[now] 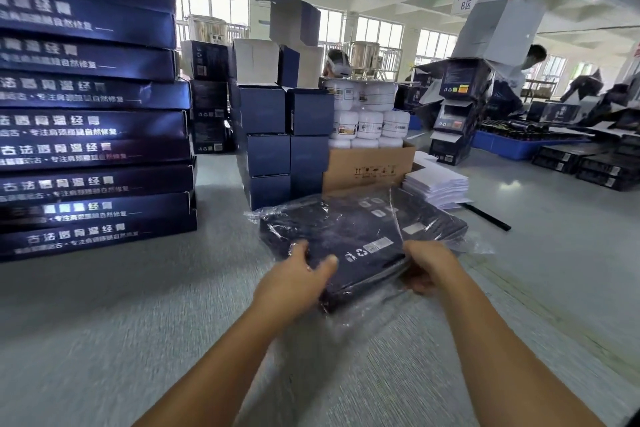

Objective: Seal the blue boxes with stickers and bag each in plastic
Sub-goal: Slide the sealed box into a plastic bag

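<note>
Left hand (298,272), right hand (427,267) both gripping near edge of blue box (346,236), fingers clamped on it, crinkly plastic bag (273,218) around box, sitting on tabletop (104,305).

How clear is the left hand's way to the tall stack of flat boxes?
Likely clear: only bare table lies between the left hand and the stack. But it grips the bagged box, so it must let go first.

a packing floor of a factory or warehouse is shown. tall stacks of flat blue boxes (93,121), a carton of white jars (369,163) and blue crates (512,146) are seen on long grey tables (104,305), with masked workers behind
</note>
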